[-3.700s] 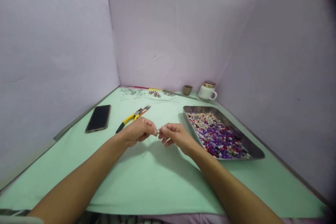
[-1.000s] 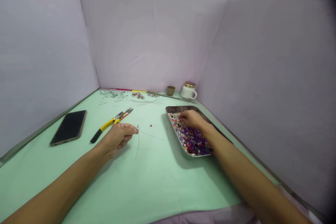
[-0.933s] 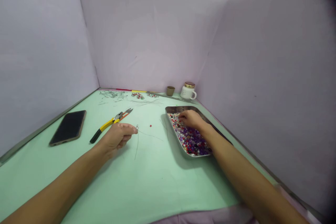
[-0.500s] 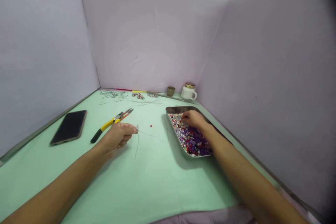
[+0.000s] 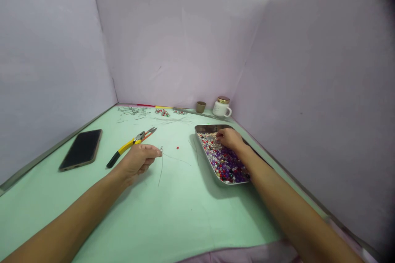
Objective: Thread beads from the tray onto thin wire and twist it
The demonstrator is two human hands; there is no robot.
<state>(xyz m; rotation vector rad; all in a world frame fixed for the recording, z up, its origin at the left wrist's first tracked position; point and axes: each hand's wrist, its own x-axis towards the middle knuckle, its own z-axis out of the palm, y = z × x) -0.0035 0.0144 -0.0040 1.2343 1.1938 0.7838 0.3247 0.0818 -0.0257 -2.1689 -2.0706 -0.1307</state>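
Between thumb and forefinger, my left hand (image 5: pixel 142 159) pinches a thin wire (image 5: pixel 162 170) with small pale beads at its top; two loose ends trail from it, one down and one to the right. My right hand (image 5: pixel 228 138) reaches into the far part of a metal tray (image 5: pixel 212 167) filled with purple, red, white and gold beads (image 5: pixel 226 160). Its fingers are bent together among the beads, and what they hold, if anything, is too small to make out. A single red bead (image 5: pixel 177 148) lies on the table between the hands.
Yellow-handled pliers (image 5: pixel 125 146) and orange snips (image 5: pixel 150 132) lie beyond my left hand. A phone (image 5: pixel 82 150) is at left. Wire scraps (image 5: pixel 132 111), beaded pieces (image 5: pixel 162 112), a small brown cup (image 5: pixel 200 107) and a lidded white mug (image 5: pixel 220 108) line the back wall.
My right hand has shifted slightly to the right within the bead tray. My left hand and the wire have stayed nearly still.
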